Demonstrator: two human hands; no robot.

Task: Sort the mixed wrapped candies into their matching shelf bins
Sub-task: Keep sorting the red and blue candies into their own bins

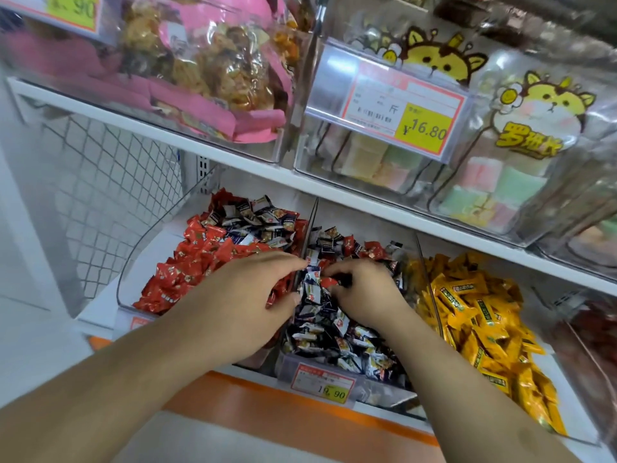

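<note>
**Two hands in the dark-candy bin, picking out a red stray**

Both hands work over the middle bin (pixel 320 369) on the lower shelf (pixel 334 426). Right hand (pixel 364 292): grip pinched, thumb and forefinger grasping a red wrapped candy (pixel 329 281) just above the pile of dark blue-and-white candies (pixel 337 332). Left hand (pixel 240 295): reaches across the clear divider (pixel 309 235) between the left and middle bins, fingers curled, fingertips touching a dark wrapper (pixel 312 274) next to the red piece. Whether that grip is really grasping the wrapper or just steadying it, cannot tell.

Layout, along the shelf front edge:
- left bin (pixel 133 262): red candies (pixel 200 259) in front, a patch of dark ones heaped at the back, so still mixed.
- middle bin: mostly dark, several red strays toward the back near the divider.
- right bin (pixel 567 429): yellow candies (pixel 477 325), looks uniform.

Step in hand, by my read: pulling a red stray out of the dark bin. Early to mid sort, plenty of mismatches left in both bins.

Next move likely calls for lifting the red piece over the divider and dropping it on the red pile at left. Keep the pinch firm, wrappers look slippery. The left forearm sits over the drop zone and would need to clear. Dark pieces at the back of the left bin then need the reverse trip.
</note>
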